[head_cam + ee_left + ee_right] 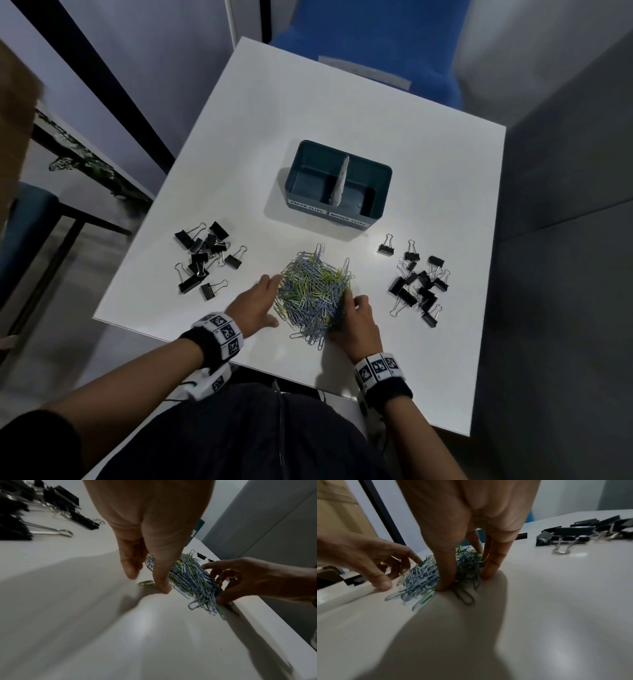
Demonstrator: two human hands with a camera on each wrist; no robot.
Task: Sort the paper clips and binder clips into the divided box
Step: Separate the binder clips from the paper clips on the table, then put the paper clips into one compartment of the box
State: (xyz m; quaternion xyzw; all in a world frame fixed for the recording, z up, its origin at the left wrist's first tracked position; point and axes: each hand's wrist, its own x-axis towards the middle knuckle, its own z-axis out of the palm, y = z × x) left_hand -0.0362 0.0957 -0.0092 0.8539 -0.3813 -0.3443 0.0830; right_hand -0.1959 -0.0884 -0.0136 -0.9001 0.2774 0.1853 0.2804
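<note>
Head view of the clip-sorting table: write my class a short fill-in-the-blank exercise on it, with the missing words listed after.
1. Both hands, left hand and right hand, flank the pile of ____ clips.
2. The black binder clips lie in ____ separate groups.
3. The divided box holds ____ clips in its compartments.
4. The box's right label reads ____ clips.

Missing words: paper; two; no; binder

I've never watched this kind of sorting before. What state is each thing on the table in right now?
divided box: open, both compartments empty
paper clips: one loose heap, unsorted
left binder clips: scattered, untouched
right binder clips: scattered, untouched
left hand: fingers straight against the heap
right hand: fingers pressing the heap's other side
</note>
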